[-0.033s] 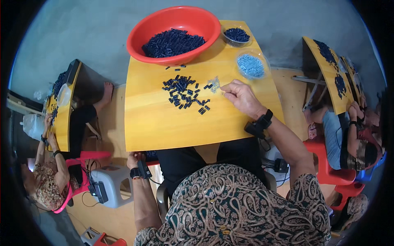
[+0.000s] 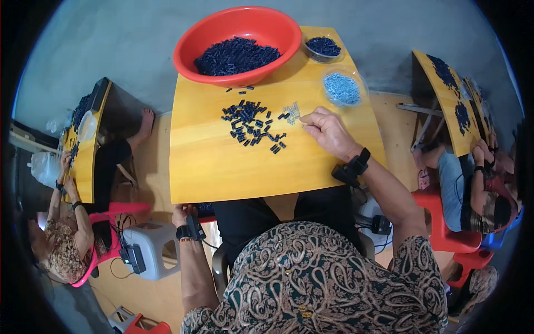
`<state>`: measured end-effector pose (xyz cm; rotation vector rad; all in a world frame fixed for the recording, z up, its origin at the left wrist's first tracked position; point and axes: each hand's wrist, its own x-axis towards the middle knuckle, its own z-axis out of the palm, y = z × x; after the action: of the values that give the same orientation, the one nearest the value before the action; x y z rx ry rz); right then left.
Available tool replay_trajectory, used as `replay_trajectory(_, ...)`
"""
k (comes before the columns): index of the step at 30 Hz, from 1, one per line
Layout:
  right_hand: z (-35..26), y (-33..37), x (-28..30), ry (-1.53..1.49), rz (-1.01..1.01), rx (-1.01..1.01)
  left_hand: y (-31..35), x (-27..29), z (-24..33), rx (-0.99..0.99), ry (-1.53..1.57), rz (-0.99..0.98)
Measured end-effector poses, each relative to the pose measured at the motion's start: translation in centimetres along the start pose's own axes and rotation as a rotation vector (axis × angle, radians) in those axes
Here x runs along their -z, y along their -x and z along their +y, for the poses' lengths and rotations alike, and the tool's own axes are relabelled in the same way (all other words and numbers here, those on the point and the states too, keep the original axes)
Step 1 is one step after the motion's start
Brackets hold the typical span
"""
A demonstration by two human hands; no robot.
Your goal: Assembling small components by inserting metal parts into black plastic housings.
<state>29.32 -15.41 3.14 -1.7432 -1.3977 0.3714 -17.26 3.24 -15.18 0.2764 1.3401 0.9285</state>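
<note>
A yellow table (image 2: 222, 172) stands in front of the person, its far edge narrower in this view. Off to the left and right, two more yellow tables, the left table (image 2: 83, 181) and the right table (image 2: 468, 145), each have a person seated close by. A red tub (image 2: 183, 58) full of dark tubes takes up the far left of the middle table. Right of it are a clear bowl (image 2: 322, 57) of the same tubes and, nearer, a clear bowl of light blue pins (image 2: 341, 89).

The right hand (image 2: 311, 121) reaches in from the right, fingers curled and thumb close to the forefinger; whether the tips pinch a pin, I cannot tell. The left hand (image 2: 182, 214) is at the near left edge, partly hidden by its wrist box (image 2: 194, 227), so its grip cannot be told.

A loose heap of dark tubes (image 2: 245, 114) lies mid-table, long axes pointing every way; three strays by the tub lie roughly left to right. Between heap and right fingertips sits a small patch of pale pins (image 2: 292, 111), stretched away from the person; single pins are too fine to read. A few tubes lie against its left side, in between it and the heap.
</note>
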Motion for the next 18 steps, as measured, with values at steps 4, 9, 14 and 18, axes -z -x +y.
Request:
replay_trajectory(4,0.3,-0.8,-0.3,0.192,-0.020,0.225,-0.4,0.4,-0.1,-0.003,0.065,-0.165)
replay_trajectory(9,-0.1,0.0,0.1,0.222,-0.013,0.179,2.5,-4.2,0.1,-0.102,0.007,0.009)
replay_trajectory(14,0.3,1.6,-0.3,-0.199,0.135,-0.181,2.1,-2.1,0.3,-0.132,0.021,-0.096)
replay_trajectory(18,0.5,3.7,0.4,-0.463,0.166,-0.309,1.9,-3.3,-0.1,-0.094,0.011,-0.035)
